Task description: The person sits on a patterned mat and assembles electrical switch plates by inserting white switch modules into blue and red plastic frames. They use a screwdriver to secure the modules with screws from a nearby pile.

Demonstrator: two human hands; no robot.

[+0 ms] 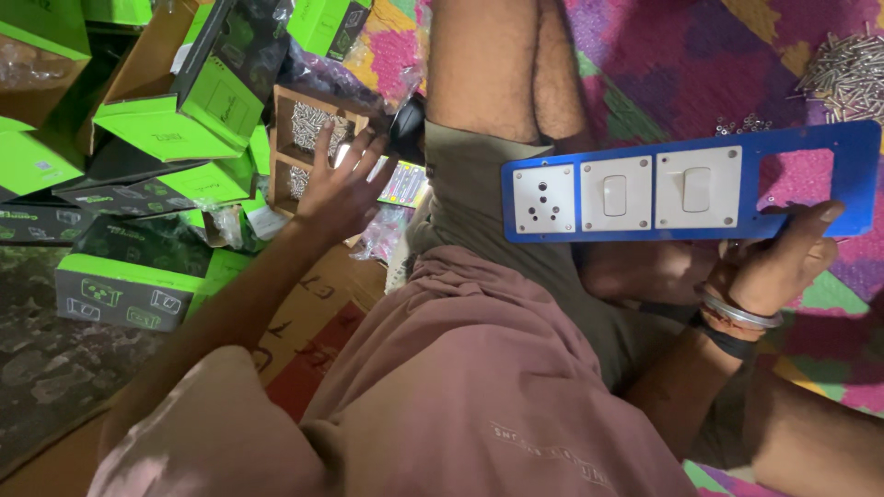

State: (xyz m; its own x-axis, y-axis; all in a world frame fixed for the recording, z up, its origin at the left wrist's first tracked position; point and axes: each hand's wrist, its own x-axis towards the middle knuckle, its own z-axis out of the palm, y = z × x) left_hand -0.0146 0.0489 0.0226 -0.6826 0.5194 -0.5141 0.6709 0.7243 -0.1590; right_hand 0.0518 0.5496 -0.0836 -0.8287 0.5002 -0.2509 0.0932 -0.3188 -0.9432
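Gripping the blue switch plate (691, 189) by its lower edge, right hand (773, 262) holds it over the knee; I note left hand (343, 189) spread open above the wooden screw tray (299, 138).

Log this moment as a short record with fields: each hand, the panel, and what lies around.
left hand: open, fingers spread, reaching over a wooden compartment box of screws
right hand: grips the blue panel by its lower edge
panel fittings: one white socket, two white switches, one empty cutout
surroundings: green and black cartons at left, loose screws on a patterned mat
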